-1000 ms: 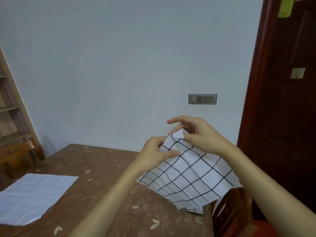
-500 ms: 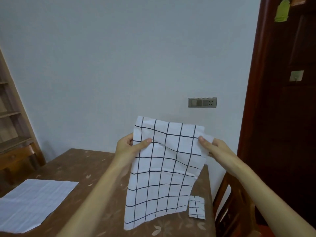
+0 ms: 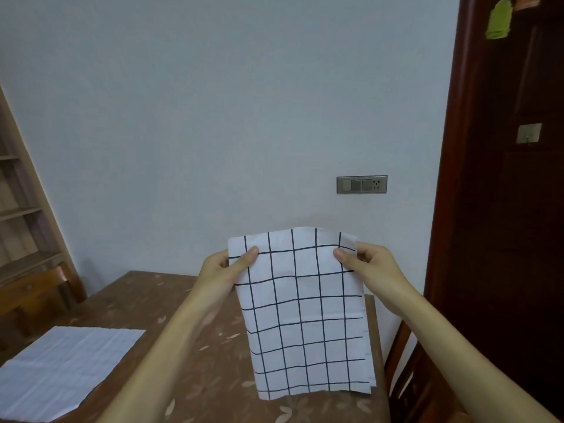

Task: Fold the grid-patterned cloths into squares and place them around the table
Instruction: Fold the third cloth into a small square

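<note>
Non-task items: wall switch/socket plate [image 3: 361,184] above the hands, slightly right, on a pale blue wall [image 3: 198,111]. Dark reddish-brown door and frame [image 3: 503,209] right of the right hand; small metal hook plate [image 3: 529,133] on the door, well above hand level; green item [image 3: 499,21] hanging near the door's top, with an orange bit beside it at the frame edge, too cropped to identify. Wooden shelving [image 3: 21,209] far left of the left hand, wooden chair back [image 3: 45,288] below it against the table side. Another dark wooden chair [image 3: 409,377] below the right forearm at the table's right edge
</note>
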`<state>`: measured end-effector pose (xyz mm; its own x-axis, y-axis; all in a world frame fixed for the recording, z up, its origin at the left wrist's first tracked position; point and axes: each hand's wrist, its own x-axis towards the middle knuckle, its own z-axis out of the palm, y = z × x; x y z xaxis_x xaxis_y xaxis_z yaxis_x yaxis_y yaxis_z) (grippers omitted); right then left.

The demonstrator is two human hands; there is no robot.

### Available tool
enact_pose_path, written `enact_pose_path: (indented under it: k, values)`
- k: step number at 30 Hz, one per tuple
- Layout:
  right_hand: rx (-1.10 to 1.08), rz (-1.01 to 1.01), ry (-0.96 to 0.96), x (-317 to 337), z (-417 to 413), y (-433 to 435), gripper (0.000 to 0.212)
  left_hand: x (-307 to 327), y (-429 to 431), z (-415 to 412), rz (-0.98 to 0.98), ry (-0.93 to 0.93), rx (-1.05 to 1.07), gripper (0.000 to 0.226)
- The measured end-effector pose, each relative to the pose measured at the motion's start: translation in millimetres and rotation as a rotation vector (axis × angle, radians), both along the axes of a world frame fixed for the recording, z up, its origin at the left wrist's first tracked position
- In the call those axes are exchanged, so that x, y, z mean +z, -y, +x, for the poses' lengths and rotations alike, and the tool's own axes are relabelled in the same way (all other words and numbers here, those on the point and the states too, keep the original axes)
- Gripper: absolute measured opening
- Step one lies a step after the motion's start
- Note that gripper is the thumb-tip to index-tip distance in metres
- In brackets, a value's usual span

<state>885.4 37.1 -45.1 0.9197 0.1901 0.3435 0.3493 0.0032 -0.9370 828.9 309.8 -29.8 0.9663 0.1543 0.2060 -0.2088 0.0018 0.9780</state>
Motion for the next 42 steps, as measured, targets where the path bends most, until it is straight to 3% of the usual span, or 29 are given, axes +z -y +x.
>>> enact_pose_path:
  k: [10, 22, 34, 38, 42]
  values:
    - [-0.028, 0.043, 0.021, 2, -1, 5, 0.035, 1, 6, 2, -0.001, 0.052, 0.054, 0.019]
    - [0.002, 0.111, 0.019, 2, 1, 8, 0.023, -1, 8, 1, 0.001, 0.072, 0.03, 0.023]
    - [-0.027, 0.033, 0.12, 6, -1, 8, 0.04, -6, 9, 7, 0.152, 0.209, 0.23, 0.023]
    - [0.01, 0.052, 0.06, 8, -4, 6, 0.038, -6, 10, 9, 0.174, 0.282, 0.285, 0.034]
    - [0.186, 0.031, -0.078, -2, -9, 9, 0.037, 5, 13, 10, 0.127, 0.332, 0.317, 0.042]
